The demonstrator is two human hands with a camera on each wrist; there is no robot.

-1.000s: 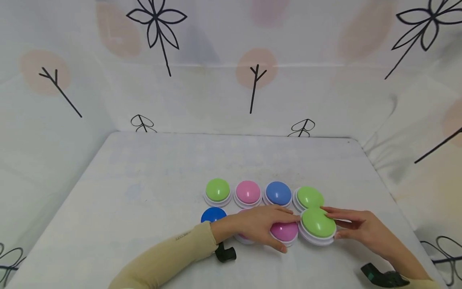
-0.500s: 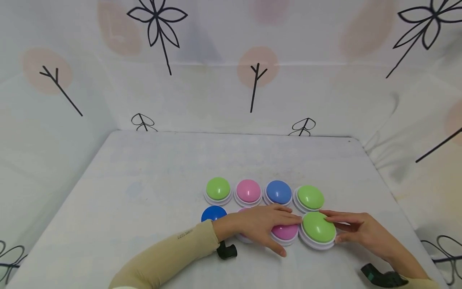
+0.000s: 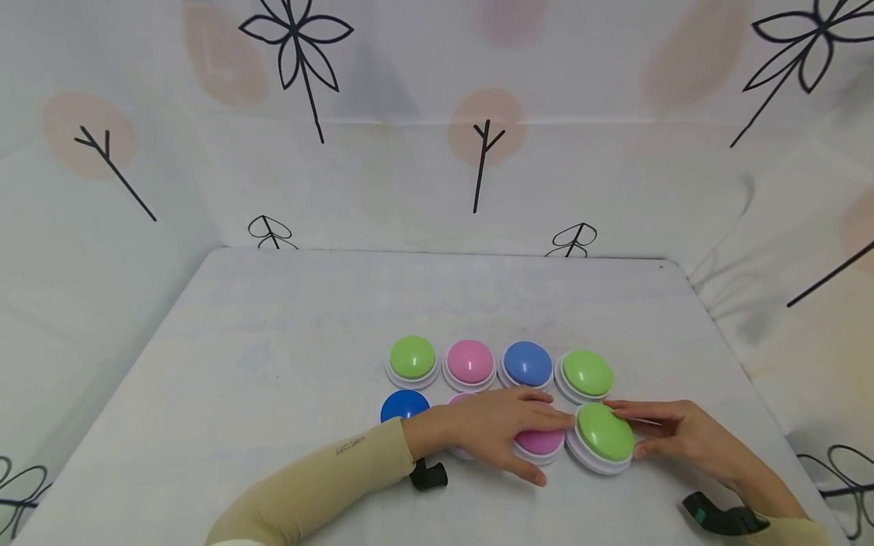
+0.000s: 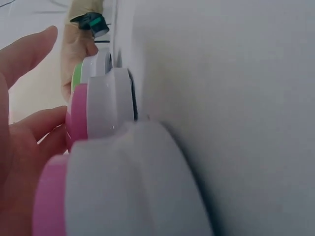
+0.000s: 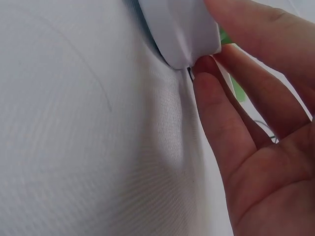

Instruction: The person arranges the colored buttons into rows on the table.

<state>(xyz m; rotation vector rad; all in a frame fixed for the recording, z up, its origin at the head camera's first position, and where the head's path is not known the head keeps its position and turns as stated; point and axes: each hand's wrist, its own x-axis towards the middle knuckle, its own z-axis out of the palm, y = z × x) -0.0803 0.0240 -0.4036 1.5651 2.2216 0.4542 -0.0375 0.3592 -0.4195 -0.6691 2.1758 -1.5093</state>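
Observation:
Round push buttons with domed tops and white bases stand in two rows on the white table. At the right end of the front row, my right hand (image 3: pixel 683 432) grips a green button (image 3: pixel 604 432) by its right side, thumb nearer me and fingers behind. My left hand (image 3: pixel 495 425) lies over the front row with fingers extended, partly hiding a pink button (image 3: pixel 539 441) and another pink one to its left. Its fingertips reach the green button's left side. In the left wrist view the front pink button (image 4: pixel 78 118) stands beside the left fingers.
Behind, the back row holds a green button (image 3: pixel 412 356), a pink button (image 3: pixel 470 360), a blue button (image 3: pixel 527 362) and another green button (image 3: pixel 587 371). A dark blue button (image 3: pixel 404 404) sits by the left wrist. Patterned white cloth (image 3: pixel 382 189) surrounds the table (image 3: pixel 273 318).
The front green button has shifted slightly toward me and away from the green one behind it, my right hand moving with it. My left fingertips have edged a little to the right.

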